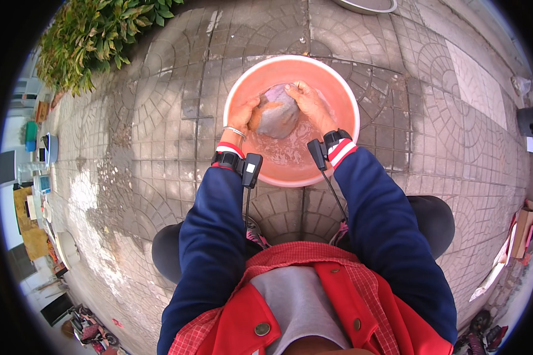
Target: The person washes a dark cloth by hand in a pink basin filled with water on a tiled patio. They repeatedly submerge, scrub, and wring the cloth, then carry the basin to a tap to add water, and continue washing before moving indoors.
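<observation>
A large pink plastic basin (293,181) with some water (284,151) in it stands on the paving before me. Over the water, inside the rim, I hold a rounded grey object with orange-brown and pinkish patches (279,116); whether it is a stone or a bundled wet cloth I cannot tell. My left hand (243,116) grips its left side, the fingertips partly hidden behind it. On its upper right side lies my right hand (308,101), thumb and fingers pressed to the surface.
Leafy green plants (97,40) grow at the upper left. A shallow metal pan (368,6) lies on the tiled paving (169,115) at the top edge. Far left is a blue-rimmed basin (51,150); a dark bucket (527,120) and cardboard (523,228) are at the far right.
</observation>
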A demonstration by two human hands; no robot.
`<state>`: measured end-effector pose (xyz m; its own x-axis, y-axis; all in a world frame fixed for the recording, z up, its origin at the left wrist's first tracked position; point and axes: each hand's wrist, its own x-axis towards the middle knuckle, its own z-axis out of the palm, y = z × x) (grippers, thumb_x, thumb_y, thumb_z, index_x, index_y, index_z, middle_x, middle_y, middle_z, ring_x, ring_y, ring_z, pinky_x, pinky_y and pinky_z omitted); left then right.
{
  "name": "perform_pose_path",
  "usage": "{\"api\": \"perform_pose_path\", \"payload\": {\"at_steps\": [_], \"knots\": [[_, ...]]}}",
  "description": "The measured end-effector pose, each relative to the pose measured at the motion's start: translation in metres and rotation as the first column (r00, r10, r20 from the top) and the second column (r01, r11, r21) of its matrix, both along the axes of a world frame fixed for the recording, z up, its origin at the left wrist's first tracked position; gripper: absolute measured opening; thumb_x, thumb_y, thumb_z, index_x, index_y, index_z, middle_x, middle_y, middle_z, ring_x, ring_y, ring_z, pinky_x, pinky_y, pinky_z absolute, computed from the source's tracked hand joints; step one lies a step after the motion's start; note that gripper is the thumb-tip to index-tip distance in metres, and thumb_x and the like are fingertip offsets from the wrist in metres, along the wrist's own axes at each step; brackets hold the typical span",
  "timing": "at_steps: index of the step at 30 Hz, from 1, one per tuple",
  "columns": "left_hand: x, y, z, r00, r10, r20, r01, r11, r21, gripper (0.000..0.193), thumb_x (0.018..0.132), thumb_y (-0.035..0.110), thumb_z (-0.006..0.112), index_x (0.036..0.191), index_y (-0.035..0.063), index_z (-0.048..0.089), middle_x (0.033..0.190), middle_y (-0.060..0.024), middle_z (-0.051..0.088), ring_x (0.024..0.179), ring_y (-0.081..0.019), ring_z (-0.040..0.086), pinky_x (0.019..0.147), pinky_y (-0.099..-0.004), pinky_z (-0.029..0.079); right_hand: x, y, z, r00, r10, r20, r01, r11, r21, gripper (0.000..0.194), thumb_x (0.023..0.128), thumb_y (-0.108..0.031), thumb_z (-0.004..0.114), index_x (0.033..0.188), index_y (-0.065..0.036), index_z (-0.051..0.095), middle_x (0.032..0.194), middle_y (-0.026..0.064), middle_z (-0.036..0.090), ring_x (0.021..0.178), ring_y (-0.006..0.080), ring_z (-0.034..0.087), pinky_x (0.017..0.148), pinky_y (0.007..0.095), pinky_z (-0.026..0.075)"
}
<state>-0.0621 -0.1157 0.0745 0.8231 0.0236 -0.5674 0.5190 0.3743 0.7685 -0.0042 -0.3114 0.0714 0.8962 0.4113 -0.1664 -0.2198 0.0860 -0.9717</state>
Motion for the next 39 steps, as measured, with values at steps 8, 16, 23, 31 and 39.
{"api": "perform_pose_path", "payload": {"at_steps": [8,16,23,31,39], "knots": [[-0.006,0.005,0.013,0.997,0.066,-0.047,-0.037,0.888,0.459,0.061,0.081,0.027,0.062,0.131,0.0051,0.034,0.114,-0.0113,0.054,0.103,-0.0237,0.054,0.072,-0.0372,0.049,0.018,-0.039,-0.006,0.986,0.043,-0.162,-0.140,0.746,-0.651,0.034,0.080,-0.025,0.062,0.109,-0.006,0.056,0.090,0.0104,0.060,0.084,0.0258,0.056,0.081,0.0356,0.044],[-0.023,-0.044,-0.021,0.863,0.298,-0.408,-0.330,0.944,-0.009,0.067,0.085,0.051,0.048,0.140,0.0235,0.021,0.146,-0.0100,0.017,0.131,-0.0371,0.021,0.092,-0.0666,0.027,-0.028,-0.029,-0.058,0.963,0.065,0.263,0.231,0.311,-0.922,0.062,0.077,-0.033,0.065,0.131,-0.019,0.039,0.129,0.0155,0.036,0.113,0.0401,0.039,0.090,0.0459,0.040],[-0.034,-0.022,-0.074,0.923,0.295,-0.246,-0.382,0.766,-0.518,0.062,0.087,0.060,0.033,0.124,0.0116,0.045,0.122,-0.0099,0.051,0.116,-0.0277,0.045,0.099,-0.0475,0.033,-0.068,0.058,-0.032,0.972,0.220,0.078,-0.160,0.871,-0.464,0.032,0.085,-0.034,0.055,0.099,-0.005,0.057,0.091,0.0131,0.063,0.085,0.0258,0.062,0.073,0.0336,0.047],[-0.023,-0.036,-0.109,0.960,0.270,-0.077,-0.275,0.853,-0.443,0.033,0.090,0.033,0.046,0.112,0.0084,0.049,0.106,-0.0083,0.056,0.093,-0.0225,0.056,0.077,-0.0369,0.049,-0.054,0.070,0.011,0.933,0.141,0.330,0.099,0.783,-0.614,0.030,0.079,-0.037,0.051,0.092,-0.012,0.062,0.086,0.0156,0.063,0.080,0.0351,0.060,0.070,0.0442,0.046],[-0.027,-0.064,-0.047,0.910,0.329,-0.253,-0.331,0.943,0.038,0.041,0.088,0.044,0.048,0.114,0.0131,0.048,0.115,-0.0098,0.050,0.099,-0.0239,0.054,0.064,-0.0346,0.052,-0.018,-0.026,-0.058,0.745,-0.021,0.667,0.609,0.429,-0.667,0.039,0.080,-0.036,0.057,0.110,-0.013,0.052,0.103,0.0214,0.056,0.088,0.0356,0.058,0.075,0.0446,0.045]]}}
